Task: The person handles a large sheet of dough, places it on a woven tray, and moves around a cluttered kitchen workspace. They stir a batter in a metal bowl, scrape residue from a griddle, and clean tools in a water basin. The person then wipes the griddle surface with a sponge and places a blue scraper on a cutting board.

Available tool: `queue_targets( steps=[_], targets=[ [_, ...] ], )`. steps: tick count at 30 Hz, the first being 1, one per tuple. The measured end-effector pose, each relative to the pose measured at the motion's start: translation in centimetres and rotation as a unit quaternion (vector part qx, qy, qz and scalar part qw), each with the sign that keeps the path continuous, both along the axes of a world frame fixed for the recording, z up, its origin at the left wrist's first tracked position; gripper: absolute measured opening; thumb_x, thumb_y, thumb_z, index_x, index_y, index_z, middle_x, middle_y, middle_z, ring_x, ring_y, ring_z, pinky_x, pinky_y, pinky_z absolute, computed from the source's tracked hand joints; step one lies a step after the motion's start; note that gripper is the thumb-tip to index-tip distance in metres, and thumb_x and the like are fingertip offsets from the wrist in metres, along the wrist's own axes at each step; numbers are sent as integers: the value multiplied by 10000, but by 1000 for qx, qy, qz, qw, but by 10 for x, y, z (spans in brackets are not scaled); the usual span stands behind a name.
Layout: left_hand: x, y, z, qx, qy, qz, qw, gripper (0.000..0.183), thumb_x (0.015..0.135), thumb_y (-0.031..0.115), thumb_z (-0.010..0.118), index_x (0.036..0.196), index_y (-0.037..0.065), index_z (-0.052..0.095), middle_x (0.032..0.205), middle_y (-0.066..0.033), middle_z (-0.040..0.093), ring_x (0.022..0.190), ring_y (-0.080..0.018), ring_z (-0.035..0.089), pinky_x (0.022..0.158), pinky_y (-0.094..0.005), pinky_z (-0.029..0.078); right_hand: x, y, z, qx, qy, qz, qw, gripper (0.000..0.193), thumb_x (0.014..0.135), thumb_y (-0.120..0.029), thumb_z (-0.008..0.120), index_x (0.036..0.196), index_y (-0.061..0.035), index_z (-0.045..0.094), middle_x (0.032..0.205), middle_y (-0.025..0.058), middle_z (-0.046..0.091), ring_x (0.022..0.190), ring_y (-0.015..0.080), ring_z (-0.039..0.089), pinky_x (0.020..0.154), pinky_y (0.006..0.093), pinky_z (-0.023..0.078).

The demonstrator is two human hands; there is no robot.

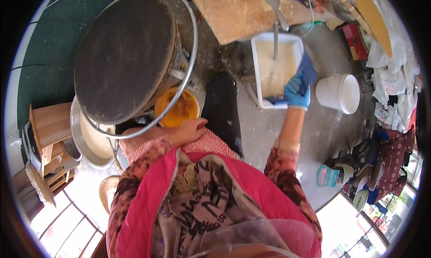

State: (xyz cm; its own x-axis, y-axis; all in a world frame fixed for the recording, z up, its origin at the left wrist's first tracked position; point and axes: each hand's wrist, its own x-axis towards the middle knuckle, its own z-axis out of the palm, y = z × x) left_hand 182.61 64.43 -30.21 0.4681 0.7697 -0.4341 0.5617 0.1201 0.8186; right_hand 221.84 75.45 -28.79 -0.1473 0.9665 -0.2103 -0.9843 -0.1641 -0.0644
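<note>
My right hand (296, 92), in a blue glove, is closed on a dark blue flat piece (308, 70). I cannot make out whether that piece is a cloth or a scraper. The hand is at the near right corner of a white rectangular tub (257, 55) holding pale batter (274, 73). A metal handle or rod (276, 42) leans over the tub's far side. My bare left hand (191, 130) rests loosely on a red and white checked cloth (211, 144) over my lap, beside an orange bowl (193, 106) with brownish bits inside. Nothing shows in it.
A large round dark griddle (125, 58), circled by a metal ring (196, 46), fills the far left. A metal basin of pale liquid (96, 141) sits below it. Right of the tub lies a white bucket (339, 92), tilted. A wooden board (238, 17) is at the back.
</note>
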Motion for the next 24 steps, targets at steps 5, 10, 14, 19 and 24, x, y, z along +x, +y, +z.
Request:
queue_targets(
  steps=[5,10,14,19,24],
  targets=[
    [4,2,-3,-5,-22,13,1000,364,766,173,646,1075,-4,569,901,-173,633,833,-270,625,732,-333,490,22,-13,91,225,-150,-12,963,200,925,-218,408,793,-89,484,587,-1,393,452,107,363,455,242,297],
    [1,-4,-8,35,-2,1,999,361,750,208,647,1054,23,586,887,-176,634,821,-294,626,716,-361,491,-41,-21,-17,-252,-212,-72,942,103,892,-221,486,814,-158,506,505,-52,380,404,84,375,348,246,279],
    [-2,-5,-9,118,49,-33,991,353,738,225,640,1034,39,595,879,-175,630,812,-315,622,706,-374,489,-26,-26,-41,-106,-87,-11,990,130,903,-206,463,919,-96,531,524,-49,362,436,68,345,399,225,267],
    [3,2,-5,1,13,-18,1000,361,776,178,633,1081,-4,568,950,-173,631,882,-259,621,758,-331,491,23,-9,86,91,-195,-43,976,241,917,-251,404,959,-50,530,536,-41,369,408,78,329,418,230,261],
    [5,1,-1,-35,0,8,999,372,784,160,640,1103,-14,557,986,-174,630,918,-239,620,790,-312,489,-26,-22,49,-57,-534,-232,811,291,914,-298,487,999,-26,546,603,-28,462,499,86,410,461,196,366]
  ],
)
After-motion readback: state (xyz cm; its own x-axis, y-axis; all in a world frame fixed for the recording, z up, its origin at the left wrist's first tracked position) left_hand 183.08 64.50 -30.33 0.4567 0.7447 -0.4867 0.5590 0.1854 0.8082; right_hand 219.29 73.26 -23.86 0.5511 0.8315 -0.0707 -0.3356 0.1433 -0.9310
